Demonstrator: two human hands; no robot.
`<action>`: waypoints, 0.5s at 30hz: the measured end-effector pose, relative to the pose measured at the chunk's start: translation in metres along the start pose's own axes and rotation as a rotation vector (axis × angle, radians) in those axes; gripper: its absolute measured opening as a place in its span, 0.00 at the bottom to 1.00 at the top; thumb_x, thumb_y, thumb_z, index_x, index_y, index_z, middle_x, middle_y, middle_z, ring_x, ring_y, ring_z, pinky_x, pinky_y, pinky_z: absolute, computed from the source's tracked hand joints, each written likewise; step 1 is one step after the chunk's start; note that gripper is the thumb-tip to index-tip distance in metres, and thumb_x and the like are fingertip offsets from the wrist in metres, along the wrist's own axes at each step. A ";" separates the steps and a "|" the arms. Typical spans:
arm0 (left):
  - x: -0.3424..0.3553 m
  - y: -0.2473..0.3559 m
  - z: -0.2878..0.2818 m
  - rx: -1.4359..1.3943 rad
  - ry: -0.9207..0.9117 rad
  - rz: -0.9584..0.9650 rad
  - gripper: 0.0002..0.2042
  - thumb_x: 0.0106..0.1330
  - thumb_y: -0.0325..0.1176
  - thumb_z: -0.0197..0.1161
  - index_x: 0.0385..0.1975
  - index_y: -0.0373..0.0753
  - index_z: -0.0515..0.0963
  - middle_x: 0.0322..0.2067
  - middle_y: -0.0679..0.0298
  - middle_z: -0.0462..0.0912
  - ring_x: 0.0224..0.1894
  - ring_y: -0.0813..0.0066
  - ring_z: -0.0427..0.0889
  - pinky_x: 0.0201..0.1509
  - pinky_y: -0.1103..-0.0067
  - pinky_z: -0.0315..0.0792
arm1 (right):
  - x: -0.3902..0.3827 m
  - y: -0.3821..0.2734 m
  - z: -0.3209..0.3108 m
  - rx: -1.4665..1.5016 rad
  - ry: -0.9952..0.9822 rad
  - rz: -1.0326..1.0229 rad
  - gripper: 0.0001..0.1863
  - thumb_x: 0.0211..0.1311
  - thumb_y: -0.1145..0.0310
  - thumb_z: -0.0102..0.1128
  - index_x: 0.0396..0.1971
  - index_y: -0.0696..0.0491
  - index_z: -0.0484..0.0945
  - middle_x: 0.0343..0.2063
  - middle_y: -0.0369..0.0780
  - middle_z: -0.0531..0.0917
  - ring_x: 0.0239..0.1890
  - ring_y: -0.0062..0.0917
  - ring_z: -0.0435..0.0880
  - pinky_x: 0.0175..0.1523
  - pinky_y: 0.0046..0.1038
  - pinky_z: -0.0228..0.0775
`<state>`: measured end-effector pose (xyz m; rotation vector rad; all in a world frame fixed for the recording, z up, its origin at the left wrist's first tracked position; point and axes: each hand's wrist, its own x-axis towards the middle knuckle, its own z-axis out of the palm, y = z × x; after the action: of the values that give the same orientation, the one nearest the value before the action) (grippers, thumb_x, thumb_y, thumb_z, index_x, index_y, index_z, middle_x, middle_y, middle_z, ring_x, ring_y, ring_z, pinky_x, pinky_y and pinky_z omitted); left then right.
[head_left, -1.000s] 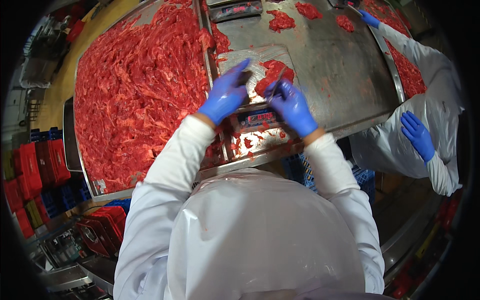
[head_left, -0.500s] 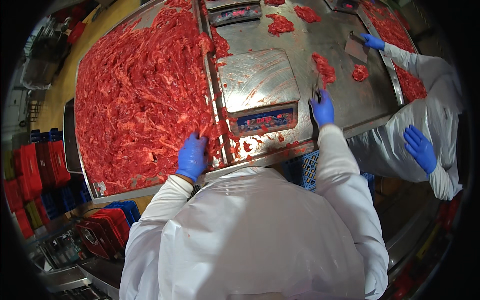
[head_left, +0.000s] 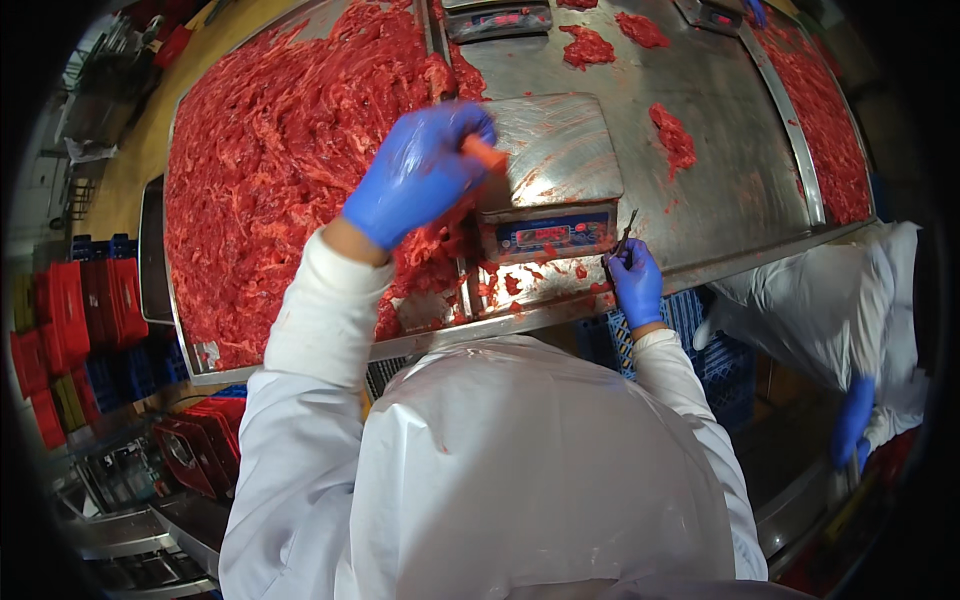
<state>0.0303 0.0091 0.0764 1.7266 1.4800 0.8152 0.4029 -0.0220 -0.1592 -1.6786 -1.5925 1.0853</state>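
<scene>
My left hand (head_left: pixel 415 175), in a blue glove, is raised over the right edge of a tray heaped with red meat (head_left: pixel 280 180). Its fingers are closed on a piece of meat (head_left: pixel 485 153), blurred by motion, beside the steel platform of a scale (head_left: pixel 555 135). The scale has a blue panel with a lit red display. My right hand (head_left: pixel 638 283), also gloved in blue, is by the table's near edge, right of the scale. It grips a slim dark knife (head_left: pixel 621 242) pointing away from me; the fingers hide part of it.
Meat pieces (head_left: pixel 674 138) lie on the steel table (head_left: pixel 730 180). A second scale (head_left: pixel 497 20) stands farther back, and another meat-filled tray (head_left: pixel 815 130) lies right. A co-worker in a white apron (head_left: pixel 830 300) stands at right. Red crates (head_left: pixel 90 300) are stacked at left.
My left hand has risen from the meat with a piece in it. My right hand has drawn back toward the near edge. The co-worker's hand and flat metal blade have left the table.
</scene>
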 end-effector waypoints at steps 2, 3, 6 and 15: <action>0.026 0.005 0.017 -0.245 -0.067 -0.035 0.09 0.61 0.28 0.71 0.39 0.36 0.81 0.30 0.65 0.80 0.36 0.82 0.77 0.40 0.78 0.74 | 0.001 -0.017 -0.003 0.079 -0.035 0.070 0.12 0.63 0.74 0.71 0.44 0.58 0.80 0.33 0.35 0.85 0.33 0.15 0.81 0.41 0.21 0.75; 0.040 -0.001 0.031 -0.415 -0.152 -0.093 0.12 0.60 0.28 0.71 0.43 0.37 0.82 0.31 0.66 0.81 0.37 0.82 0.77 0.42 0.79 0.74 | 0.002 -0.017 -0.005 0.111 -0.047 0.101 0.12 0.63 0.75 0.70 0.44 0.58 0.79 0.34 0.35 0.85 0.33 0.14 0.81 0.41 0.20 0.74; 0.038 -0.058 0.054 0.203 0.063 0.111 0.20 0.59 0.31 0.71 0.53 0.40 0.83 0.48 0.53 0.83 0.51 0.58 0.83 0.57 0.71 0.77 | 0.004 -0.018 -0.013 0.245 -0.059 0.151 0.12 0.64 0.77 0.70 0.46 0.58 0.79 0.34 0.34 0.84 0.33 0.13 0.80 0.39 0.19 0.74; -0.041 -0.160 0.033 0.261 0.310 -0.099 0.22 0.55 0.37 0.77 0.49 0.37 0.83 0.58 0.47 0.79 0.63 0.51 0.79 0.70 0.66 0.71 | -0.026 -0.085 -0.028 0.247 -0.378 0.073 0.13 0.65 0.71 0.71 0.47 0.58 0.81 0.30 0.34 0.84 0.31 0.15 0.81 0.39 0.22 0.76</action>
<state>-0.0350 -0.0201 -0.0765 1.7534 1.9375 0.9001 0.3841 -0.0339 -0.0685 -1.4359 -1.5462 1.6411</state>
